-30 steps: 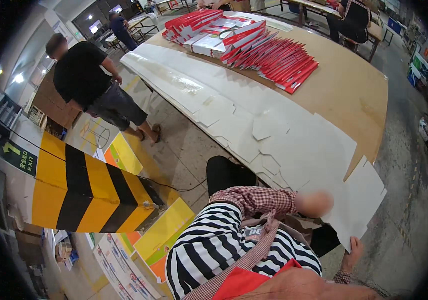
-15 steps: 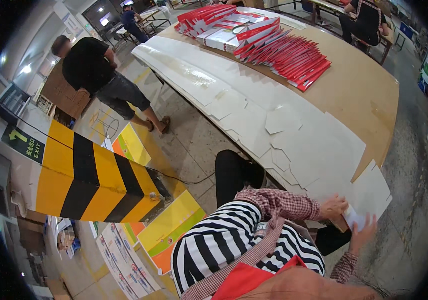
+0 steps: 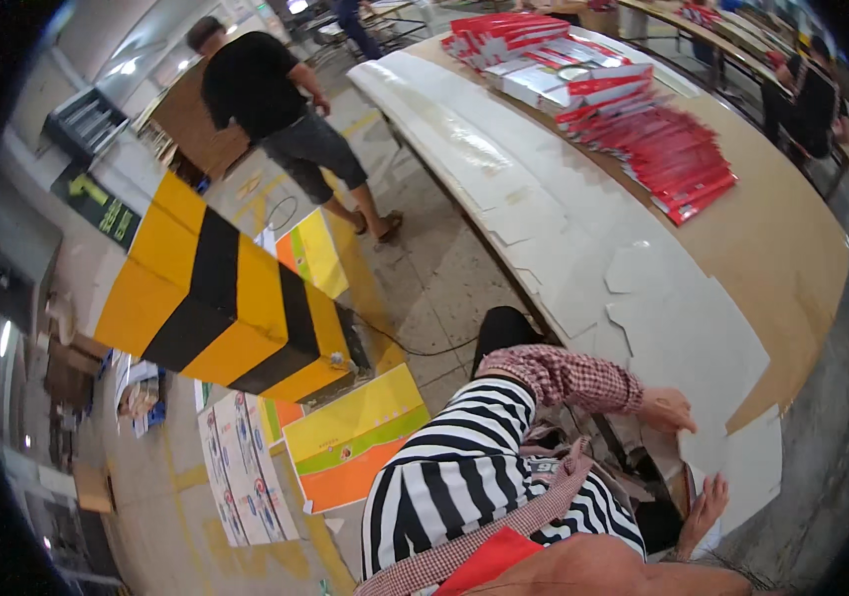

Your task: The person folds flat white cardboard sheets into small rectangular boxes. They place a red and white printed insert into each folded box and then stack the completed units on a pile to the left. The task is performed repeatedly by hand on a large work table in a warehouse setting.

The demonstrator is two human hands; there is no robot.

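At the table's near right corner lies a flat white card sheet [image 3: 750, 467] with an angled outline. My left hand [image 3: 665, 408] is at its upper left edge, the fingers curled together over the card. My right hand [image 3: 708, 505] rests by the sheet's lower left edge, fingers stretched out and apart. More white card pieces [image 3: 658, 323] overlap along the near side of the table, some with cut, angular edges.
Red and white folded packages [image 3: 668, 159] are piled on the brown tabletop [image 3: 792, 278]. A yellow-and-black striped pillar [image 3: 236, 298] stands at left. A person [image 3: 276, 109] in dark clothes stands beyond it. Printed colored boards [image 3: 355, 437] lie on the floor.
The white sheet now lies flatter on the corner. My right hand has moved down along its edge and the left hand slightly down. The view has shifted, and the person at left has moved their arms.
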